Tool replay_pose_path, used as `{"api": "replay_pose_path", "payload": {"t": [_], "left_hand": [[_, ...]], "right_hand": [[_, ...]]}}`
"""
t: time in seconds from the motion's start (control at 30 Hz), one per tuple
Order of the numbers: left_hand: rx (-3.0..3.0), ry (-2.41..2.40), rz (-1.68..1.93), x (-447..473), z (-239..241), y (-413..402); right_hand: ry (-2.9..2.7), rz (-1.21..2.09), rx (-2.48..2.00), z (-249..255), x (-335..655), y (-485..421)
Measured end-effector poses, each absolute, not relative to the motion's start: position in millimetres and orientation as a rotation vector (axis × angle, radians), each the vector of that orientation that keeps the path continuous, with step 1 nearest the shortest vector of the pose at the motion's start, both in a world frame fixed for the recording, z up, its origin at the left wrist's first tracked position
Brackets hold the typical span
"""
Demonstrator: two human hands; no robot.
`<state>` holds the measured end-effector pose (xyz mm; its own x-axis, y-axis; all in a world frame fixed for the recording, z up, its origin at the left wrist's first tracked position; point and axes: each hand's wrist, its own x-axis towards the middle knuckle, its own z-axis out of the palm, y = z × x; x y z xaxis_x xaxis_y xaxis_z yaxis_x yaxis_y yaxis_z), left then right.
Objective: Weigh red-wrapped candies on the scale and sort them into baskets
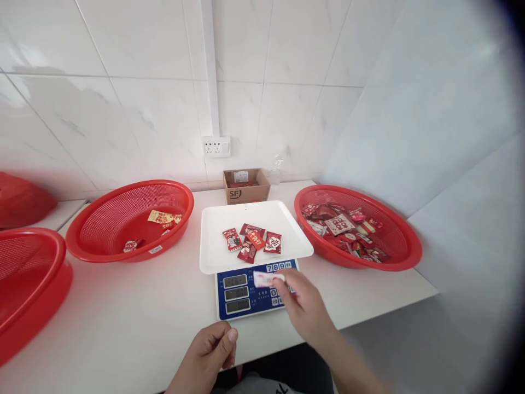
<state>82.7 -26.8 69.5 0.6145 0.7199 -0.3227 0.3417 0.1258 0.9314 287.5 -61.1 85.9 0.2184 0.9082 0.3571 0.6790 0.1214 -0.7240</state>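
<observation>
From my remote seat I see the right hand (305, 309) over the keypad of the blue scale (246, 298), its grip pinched on a white-and-pink sweet (266, 279) just in front of the white tray (258, 216). Several red sweets (252, 241) lie on that tray. The left hand (211, 347) rests at the bench (123, 323) edge, curled closed with thumb against forefinger; I cannot tell if it holds anything. Red baskets (404, 249) with more sweets flank the scale.
</observation>
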Motion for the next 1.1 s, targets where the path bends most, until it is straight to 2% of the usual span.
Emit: {"api": "replay_pose_path", "payload": {"t": [0.17, 0.4, 0.77, 0.93, 1.1], "left_hand": [[1.486, 0.924, 0.306, 81, 68, -29], [1.479, 0.948, 0.282, 81, 67, -28], [1.504, 0.923, 0.266, 81, 65, -27], [1.496, 0.922, 0.259, 83, 64, -27], [1.502, 0.943, 0.275, 77, 63, -27]], "right_hand": [[-1.564, -0.099, -1.632, 99, 313, -31], [-1.621, -0.250, -1.785, 88, 322, 0], [-1.618, -0.309, -1.977, 95, 319, 12], [-1.861, -0.149, -1.846, 104, 284, 27], [-2.071, -0.159, -1.865, 101, 256, 49]]}}
